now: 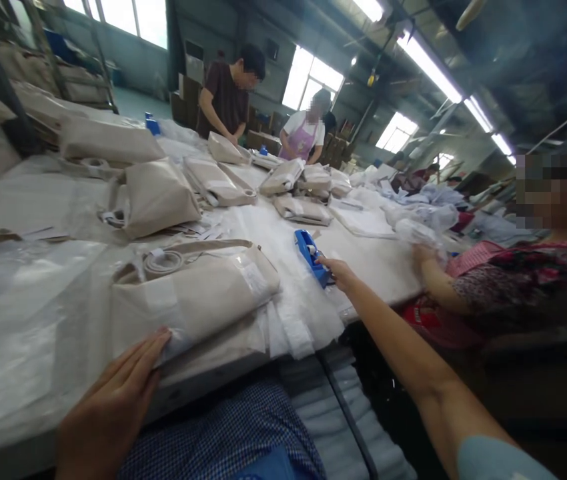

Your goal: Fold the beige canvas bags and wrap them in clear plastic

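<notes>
A folded beige fabric bag (198, 300) with a coiled strap on top lies before me at the table edge, pieces of clear film on its side. My left hand (128, 373) rests on its near left side, fingers stretched out together. Farther right, my right hand (338, 272) reaches to a blue tape dispenser (307, 250) on the table. Its fingers are closed at the dispenser's near end, where the tape comes off; the tape itself is barely visible. Clear plastic bags (288, 313) lie in a pile between the beige bag and the dispenser.
Another folded beige bag (156, 197) sits just behind, with several more across the table. Plastic sheets (23, 333) cover the left side. A co-worker in a patterned top (503, 293) sits close on the right. Two people (226, 100) work across the table.
</notes>
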Demonstrator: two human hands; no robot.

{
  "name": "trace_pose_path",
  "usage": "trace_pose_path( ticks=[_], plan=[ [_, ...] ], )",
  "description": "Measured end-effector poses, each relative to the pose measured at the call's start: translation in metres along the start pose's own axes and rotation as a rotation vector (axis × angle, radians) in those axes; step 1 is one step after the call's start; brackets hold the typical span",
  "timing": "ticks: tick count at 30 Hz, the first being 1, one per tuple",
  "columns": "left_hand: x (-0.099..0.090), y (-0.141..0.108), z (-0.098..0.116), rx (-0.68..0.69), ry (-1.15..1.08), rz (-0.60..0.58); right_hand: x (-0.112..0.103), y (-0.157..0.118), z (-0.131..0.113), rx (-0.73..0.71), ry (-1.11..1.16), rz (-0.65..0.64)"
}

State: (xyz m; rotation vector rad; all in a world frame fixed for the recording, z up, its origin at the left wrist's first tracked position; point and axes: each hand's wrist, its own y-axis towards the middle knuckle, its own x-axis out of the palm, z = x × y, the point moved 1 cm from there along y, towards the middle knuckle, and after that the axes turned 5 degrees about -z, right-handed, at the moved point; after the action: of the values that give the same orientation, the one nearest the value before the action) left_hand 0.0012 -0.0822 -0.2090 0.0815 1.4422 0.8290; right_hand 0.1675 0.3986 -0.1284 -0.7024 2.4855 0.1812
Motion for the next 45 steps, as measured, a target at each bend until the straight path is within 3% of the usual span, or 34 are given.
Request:
trace_pose_path(
  ticks=[3,7,12,18,24,30,32,35,37,39,42,45],
  plan=[
    [0.001,0.001,0.001,0.000,0.008,0.011,-0.001,-0.006,-0.010,-0.008,0.178,0.058],
    [0.000,0.002,0.002,0.000,0.005,0.021,-0.015,-0.035,-0.021,-0.113,0.386,0.138],
    [-0.002,0.003,0.002,-0.006,-0.036,0.010,-0.023,-0.080,-0.001,-0.010,0.529,0.100],
    [-0.002,0.002,0.002,-0.014,-0.045,-0.005,-0.019,-0.087,0.047,0.028,0.181,0.048],
    [-0.003,0.002,0.000,-0.005,-0.043,-0.004,-0.036,-0.082,0.059,-0.140,-0.203,0.098],
    [-0.004,0.002,0.000,-0.001,-0.038,-0.008,-0.078,-0.104,0.029,-0.406,-0.495,-0.015],
    [-0.004,0.002,0.000,-0.003,-0.031,-0.006,-0.081,-0.109,0.009,-0.580,-0.658,-0.102],
    [-0.004,0.002,0.001,0.000,-0.019,0.001,-0.066,-0.116,-0.028,-0.887,-0.843,-0.237],
    [-0.003,0.003,0.001,0.001,-0.017,-0.001,-0.047,-0.124,-0.056,-0.978,-0.755,-0.304],
    [-0.001,0.003,0.002,0.000,-0.018,0.009,-0.026,-0.135,-0.081,-0.944,-0.520,-0.362],
    [0.001,0.003,0.003,-0.003,-0.024,0.034,0.002,-0.157,-0.108,-0.689,-0.018,-0.429],
    [0.004,-0.003,-0.001,0.002,-0.062,0.048,0.016,-0.180,-0.126,-0.468,0.434,-0.480]
  ],
)
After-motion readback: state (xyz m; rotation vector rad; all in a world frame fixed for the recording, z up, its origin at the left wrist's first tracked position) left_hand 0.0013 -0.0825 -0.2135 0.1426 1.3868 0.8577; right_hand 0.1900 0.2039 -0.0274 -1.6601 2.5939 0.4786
